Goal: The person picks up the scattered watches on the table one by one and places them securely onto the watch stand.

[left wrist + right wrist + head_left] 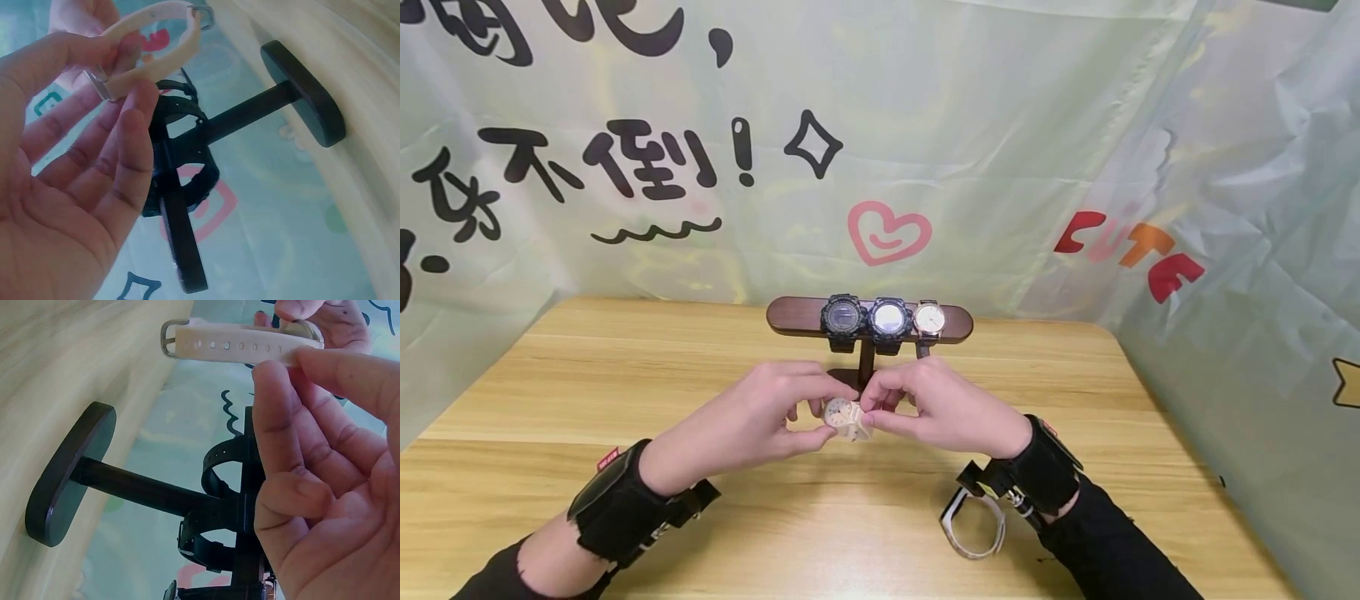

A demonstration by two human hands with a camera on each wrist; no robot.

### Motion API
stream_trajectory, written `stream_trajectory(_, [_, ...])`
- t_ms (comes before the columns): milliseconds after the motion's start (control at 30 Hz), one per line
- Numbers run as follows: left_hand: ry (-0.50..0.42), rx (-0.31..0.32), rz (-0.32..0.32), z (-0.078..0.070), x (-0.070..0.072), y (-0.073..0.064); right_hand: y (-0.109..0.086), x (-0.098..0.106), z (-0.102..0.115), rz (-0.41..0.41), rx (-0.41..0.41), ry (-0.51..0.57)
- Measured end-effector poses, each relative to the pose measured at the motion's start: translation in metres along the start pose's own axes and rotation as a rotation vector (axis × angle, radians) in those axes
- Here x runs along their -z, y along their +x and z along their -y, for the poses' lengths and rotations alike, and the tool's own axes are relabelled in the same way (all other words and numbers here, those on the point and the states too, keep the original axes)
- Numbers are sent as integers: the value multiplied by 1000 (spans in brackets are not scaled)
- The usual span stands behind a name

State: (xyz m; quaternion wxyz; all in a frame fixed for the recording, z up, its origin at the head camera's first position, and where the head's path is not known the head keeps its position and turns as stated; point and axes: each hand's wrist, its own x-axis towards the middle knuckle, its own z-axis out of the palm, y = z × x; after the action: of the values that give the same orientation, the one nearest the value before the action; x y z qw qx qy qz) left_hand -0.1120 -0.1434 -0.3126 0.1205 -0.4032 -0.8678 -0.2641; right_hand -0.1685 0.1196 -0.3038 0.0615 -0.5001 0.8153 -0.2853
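A wristwatch (838,412) with a pale strap is held in front of the display stand, its round dial tilted up. My left hand (767,414) pinches it at the case between thumb and fingers. From the other side, my right hand (942,408) pinches the strap beside the case. The strap (150,76) bends into a loop in the left wrist view. Its row of holes and metal buckle (167,339) show in the right wrist view. Part of the case is hidden by fingers.
Just behind the hands stands a dark wooden watch stand (790,315). It bears two black sports watches (842,317) and a gold-rimmed watch (929,318). A looped white wristband (950,535) lies on the wooden table (700,350) near my right wrist. A printed cloth (1000,125) hangs behind.
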Motion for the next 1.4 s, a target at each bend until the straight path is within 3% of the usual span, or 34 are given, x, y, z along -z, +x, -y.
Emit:
stream_trajectory(333, [-48, -72, -63, 11, -4, -1, -1, 0, 2, -10, 25, 78])
stream_trajectory(467, [-70, -98, -95, 13, -5, -1, -2, -1, 4, -56, 50, 95])
stream_trajectory(600, [-121, -85, -109, 14, -4, -1, -3, -4, 5, -119, 88, 104])
stream_trajectory(1067, [-262, 192, -97, 10, -2, 2, -1, -9, 1, -371, 231, 91])
stream_trajectory(1400, [-417, 371, -169, 4, -6, 2, 2, -14, 2, -470, 277, 47])
